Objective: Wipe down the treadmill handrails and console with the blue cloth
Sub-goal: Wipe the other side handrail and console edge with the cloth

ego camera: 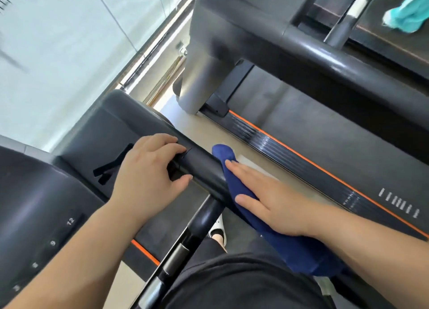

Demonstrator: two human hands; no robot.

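Lying under flat right hand (274,206): blue cloth (241,190), on handrail (204,167).

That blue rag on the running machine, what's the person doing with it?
A person is cleaning a treadmill. Their right hand lies flat on the blue cloth, pressing it against the dark handrail. The cloth is draped over the rail and hangs down past it. Their left hand rests on the same handrail, nearer the console, with nothing in it. Another treadmill stands alongside, with a teal cloth lying on it.
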